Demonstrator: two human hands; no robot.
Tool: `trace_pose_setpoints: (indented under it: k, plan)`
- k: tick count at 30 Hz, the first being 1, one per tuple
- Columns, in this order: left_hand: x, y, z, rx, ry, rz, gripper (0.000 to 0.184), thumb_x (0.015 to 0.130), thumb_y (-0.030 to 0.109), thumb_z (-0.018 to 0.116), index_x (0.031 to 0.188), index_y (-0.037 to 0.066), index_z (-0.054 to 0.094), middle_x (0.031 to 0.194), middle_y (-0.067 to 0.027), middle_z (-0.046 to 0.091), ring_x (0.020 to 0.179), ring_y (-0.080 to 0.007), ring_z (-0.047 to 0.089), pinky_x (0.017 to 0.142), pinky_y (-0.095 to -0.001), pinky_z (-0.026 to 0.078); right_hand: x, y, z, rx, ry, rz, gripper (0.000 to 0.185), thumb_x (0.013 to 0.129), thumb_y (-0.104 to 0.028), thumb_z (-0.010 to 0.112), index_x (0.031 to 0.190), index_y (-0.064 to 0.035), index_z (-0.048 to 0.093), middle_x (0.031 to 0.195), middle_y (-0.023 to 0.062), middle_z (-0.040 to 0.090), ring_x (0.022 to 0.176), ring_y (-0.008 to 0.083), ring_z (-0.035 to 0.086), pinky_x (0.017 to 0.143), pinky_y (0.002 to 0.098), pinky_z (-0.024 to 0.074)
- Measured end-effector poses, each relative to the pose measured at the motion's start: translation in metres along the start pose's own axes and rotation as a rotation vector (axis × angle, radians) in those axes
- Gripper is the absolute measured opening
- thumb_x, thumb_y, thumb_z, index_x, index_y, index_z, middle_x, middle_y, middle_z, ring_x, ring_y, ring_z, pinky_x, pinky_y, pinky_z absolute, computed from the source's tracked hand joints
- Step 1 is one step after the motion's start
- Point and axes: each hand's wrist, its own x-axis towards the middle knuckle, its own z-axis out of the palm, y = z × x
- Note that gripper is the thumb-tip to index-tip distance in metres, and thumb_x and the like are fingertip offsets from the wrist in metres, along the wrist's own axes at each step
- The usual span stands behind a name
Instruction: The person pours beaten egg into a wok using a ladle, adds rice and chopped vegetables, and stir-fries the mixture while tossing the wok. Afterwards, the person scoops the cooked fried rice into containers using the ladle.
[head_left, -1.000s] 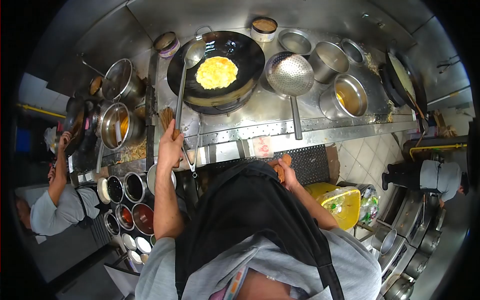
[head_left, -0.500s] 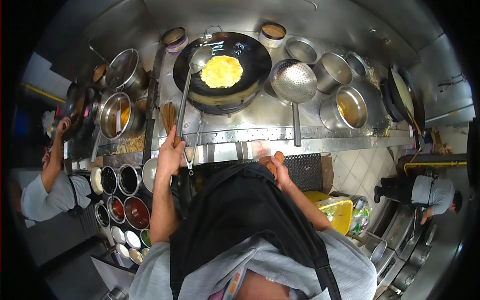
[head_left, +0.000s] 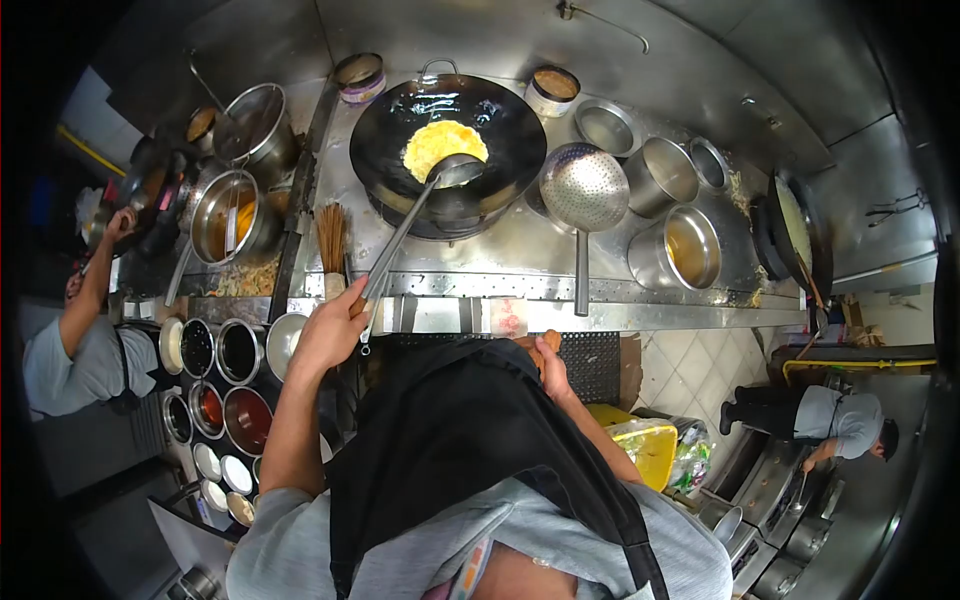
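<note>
My left hand (head_left: pixel 335 332) is closed round the handle of a long metal ladle (head_left: pixel 410 217). The ladle's bowl rests at the lower right edge of a yellow egg (head_left: pixel 440 147) lying flat in a black wok (head_left: pixel 510 140). Just above my left hand, a bamboo brush (head_left: pixel 331 238) stands bristles up at the stove's edge. Close to my apron, my right hand (head_left: pixel 552 372) is closed on a brown cloth (head_left: pixel 545 343), partly hidden by the fingers and apron.
A perforated strainer (head_left: pixel 584 187) and metal pots (head_left: pixel 676 248) stand right of the wok. Sauce containers (head_left: pixel 247 418) are at lower left. One co-worker (head_left: pixel 95 345) stands at far left, another (head_left: pixel 840 415) at far right. A yellow bin (head_left: pixel 655 455) is at lower right.
The ladle's bowl has moved from the wok's upper left down to the egg's lower right edge. My left hand has shifted down and left, away from the brush.
</note>
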Motion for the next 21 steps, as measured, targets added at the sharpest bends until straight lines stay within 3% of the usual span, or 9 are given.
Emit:
trace_pose_setpoints:
  k: [5,8,11,18,21]
  plan:
    - [0.052,-0.025,0.038,0.136,0.067,0.020,0.061,0.090,0.021,0.063,0.148,0.018,0.043,0.103,-0.0227,0.069,0.097,-0.0429,0.064,0.084,-0.0492,0.050,0.001,0.002,-0.003,-0.033,0.010,-0.065,0.048,0.097,-0.039,0.060,0.126,-0.0016,0.053,0.112,0.0141,0.065,0.098,0.0264,0.066,0.086,0.0411,0.0558]
    - [0.068,-0.005,0.049,0.164,0.090,-0.074,0.063,0.089,0.022,0.064,0.149,0.018,0.042,0.103,-0.0254,0.068,0.098,-0.0448,0.063,0.086,-0.0506,0.050,0.006,0.009,-0.008,-0.018,0.024,-0.062,0.048,0.097,-0.039,0.060,0.126,-0.0020,0.053,0.111,0.0142,0.065,0.097,0.0266,0.066,0.085,0.0413,0.0561]
    - [0.082,-0.030,0.080,-0.049,0.159,-0.041,0.064,0.090,0.023,0.064,0.149,0.018,0.041,0.103,-0.0275,0.067,0.100,-0.0461,0.063,0.088,-0.0509,0.049,0.005,0.008,-0.010,-0.023,0.040,-0.055,0.048,0.096,-0.039,0.061,0.126,-0.0021,0.053,0.110,0.0140,0.066,0.095,0.0263,0.066,0.084,0.0415,0.0564]
    - [0.058,-0.026,0.080,-0.143,0.161,-0.047,0.064,0.091,0.023,0.063,0.150,0.017,0.039,0.104,-0.0280,0.067,0.097,-0.0460,0.063,0.085,-0.0497,0.050,0.013,0.014,-0.012,0.049,0.012,-0.015,0.046,0.096,-0.037,0.062,0.124,-0.0008,0.053,0.108,0.0134,0.066,0.093,0.0248,0.067,0.083,0.0396,0.0568]
    - [0.055,-0.027,0.080,-0.134,0.121,-0.097,0.064,0.093,0.021,0.064,0.151,0.015,0.039,0.106,-0.0253,0.067,0.099,-0.0396,0.065,0.087,-0.0409,0.050,0.013,0.012,-0.005,0.015,0.053,-0.016,0.045,0.097,-0.036,0.061,0.123,-0.0004,0.054,0.108,0.0129,0.066,0.093,0.0243,0.067,0.083,0.0385,0.0567]
